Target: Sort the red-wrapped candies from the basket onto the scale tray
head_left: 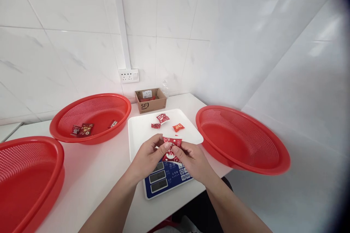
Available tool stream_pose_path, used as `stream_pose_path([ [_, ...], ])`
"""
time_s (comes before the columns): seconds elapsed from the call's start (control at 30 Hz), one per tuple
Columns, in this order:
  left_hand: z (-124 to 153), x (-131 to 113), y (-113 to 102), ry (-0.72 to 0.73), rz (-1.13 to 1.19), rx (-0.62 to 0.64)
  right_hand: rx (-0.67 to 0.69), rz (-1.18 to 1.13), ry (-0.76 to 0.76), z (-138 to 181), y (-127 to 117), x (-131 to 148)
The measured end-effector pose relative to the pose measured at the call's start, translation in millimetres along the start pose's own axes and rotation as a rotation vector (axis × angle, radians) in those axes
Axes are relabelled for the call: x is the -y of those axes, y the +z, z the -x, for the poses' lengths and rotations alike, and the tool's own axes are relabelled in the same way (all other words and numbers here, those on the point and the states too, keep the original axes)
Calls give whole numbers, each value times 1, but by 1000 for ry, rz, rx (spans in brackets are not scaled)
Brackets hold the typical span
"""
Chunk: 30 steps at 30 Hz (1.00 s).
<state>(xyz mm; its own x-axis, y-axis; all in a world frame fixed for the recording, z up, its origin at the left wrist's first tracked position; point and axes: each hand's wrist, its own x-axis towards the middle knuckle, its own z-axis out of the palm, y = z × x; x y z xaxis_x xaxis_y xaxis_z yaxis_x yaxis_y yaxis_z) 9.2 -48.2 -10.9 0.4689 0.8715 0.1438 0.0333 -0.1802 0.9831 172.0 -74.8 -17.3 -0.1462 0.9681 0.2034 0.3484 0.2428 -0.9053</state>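
Observation:
My left hand (149,153) and my right hand (193,158) meet over the front of a white digital scale (142,131). Both pinch a red snack packet (171,146) between their fingertips, the left at its left edge, the right at its lower right. The packet hangs just above the scale's blue display panel (166,178). On the scale's white tray lie three small wrapped sweets: a red-and-white one (163,118), a small red one (155,126) and an orange one (178,127).
A red mesh basket (91,116) at the back left holds a few red packets (82,129). Another red basket (243,138) stands to the right, a third (24,174) at the front left. A small cardboard box (150,100) sits by the tiled wall under a socket (129,76).

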Motion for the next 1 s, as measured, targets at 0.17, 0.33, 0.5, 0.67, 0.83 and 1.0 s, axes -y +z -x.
stream_pose_path([
  [0.17,0,-1,0,-76,81,83,-34,-93,20,0,0,-1],
  [0.33,0,-2,-2,-59,-12,76,-85,-103,53,1,-3,-3],
  [0.5,0,3,-3,-53,-50,3,-89,-91,82,0,-3,-7],
  [0.67,-2,7,-4,-42,-84,-149,-79,-75,99,0,-2,-8],
  [0.83,-2,7,-3,-8,-52,-160,-80,-34,85,1,-2,-7],
  [1.0,-2,6,-3,8,-26,-159,-57,-48,88,2,0,-8],
])
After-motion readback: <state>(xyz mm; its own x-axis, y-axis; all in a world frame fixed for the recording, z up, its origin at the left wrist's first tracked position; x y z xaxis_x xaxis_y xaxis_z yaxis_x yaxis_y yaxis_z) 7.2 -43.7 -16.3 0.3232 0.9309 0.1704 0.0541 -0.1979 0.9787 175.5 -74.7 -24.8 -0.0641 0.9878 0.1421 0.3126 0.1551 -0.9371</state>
